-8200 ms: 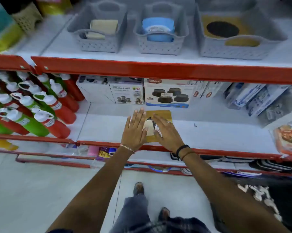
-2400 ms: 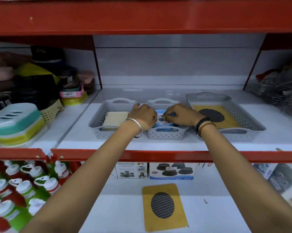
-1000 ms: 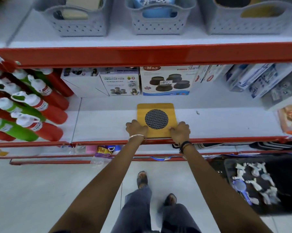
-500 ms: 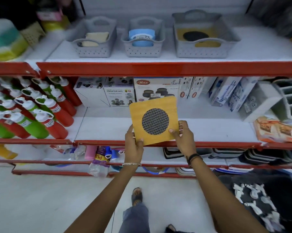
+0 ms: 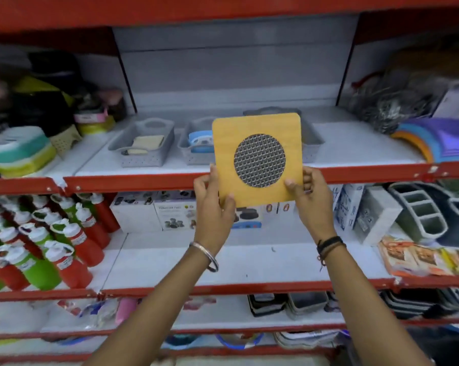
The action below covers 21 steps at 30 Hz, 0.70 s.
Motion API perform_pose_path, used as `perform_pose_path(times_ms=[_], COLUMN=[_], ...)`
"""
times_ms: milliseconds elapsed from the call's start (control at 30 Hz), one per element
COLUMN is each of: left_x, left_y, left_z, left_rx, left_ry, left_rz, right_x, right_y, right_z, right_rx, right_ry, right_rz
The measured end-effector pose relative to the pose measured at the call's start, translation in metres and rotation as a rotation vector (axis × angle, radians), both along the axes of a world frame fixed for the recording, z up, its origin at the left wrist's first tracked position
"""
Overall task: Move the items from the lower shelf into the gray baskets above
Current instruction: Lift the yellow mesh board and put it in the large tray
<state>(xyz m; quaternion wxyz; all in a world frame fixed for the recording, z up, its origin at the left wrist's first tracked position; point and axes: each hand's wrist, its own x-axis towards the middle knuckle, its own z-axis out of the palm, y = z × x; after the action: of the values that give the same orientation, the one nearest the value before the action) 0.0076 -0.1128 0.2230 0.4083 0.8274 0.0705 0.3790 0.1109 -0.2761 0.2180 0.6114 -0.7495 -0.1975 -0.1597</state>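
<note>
Left hand [image 5: 214, 204] pinching lower-left edge of square yellow wooden board with round mesh centre [image 5: 258, 159] | right hand [image 5: 311, 198] gripping lower-right corner — held upright before upper shelf [image 5: 249, 177] | left gray perforated basket [image 5: 144, 145]: cream pad [image 5: 146, 142] | middle basket [image 5: 194, 151]: blue item [image 5: 200, 141] | box labels below — unreadable

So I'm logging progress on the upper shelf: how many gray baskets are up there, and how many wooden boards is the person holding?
Gray baskets: 3 — left, middle, right, mostly hidden behind the board
Board held in the left hand and right hand: 1
Total: 4
</note>
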Motion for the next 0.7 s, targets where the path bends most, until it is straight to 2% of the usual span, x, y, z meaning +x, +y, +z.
perform_pose_path(times_ms=[200, 367, 467, 700], left_x=[0.095, 0.165, 0.187, 0.222], left_y=[0.013, 0.023, 0.023, 0.027], left_z=[0.07, 0.086, 0.086, 0.079], left_rx=[0.026, 0.042, 0.037, 0.527], left_ry=[0.158, 0.337, 0.372, 0.609], left_rz=[-0.072, -0.085, -0.057, 0.048], right_x=[0.074, 0.137, 0.165, 0.198], right_y=[0.007, 0.006, 0.005, 0.01], right_z=[0.059, 0.075, 0.074, 0.071], right_rx=[-0.02, -0.158, -0.309, -0.782], right_ry=[-0.033, -0.019, -0.035, -0.047], right_rz=[-0.193, -0.341, -0.338, -0.269])
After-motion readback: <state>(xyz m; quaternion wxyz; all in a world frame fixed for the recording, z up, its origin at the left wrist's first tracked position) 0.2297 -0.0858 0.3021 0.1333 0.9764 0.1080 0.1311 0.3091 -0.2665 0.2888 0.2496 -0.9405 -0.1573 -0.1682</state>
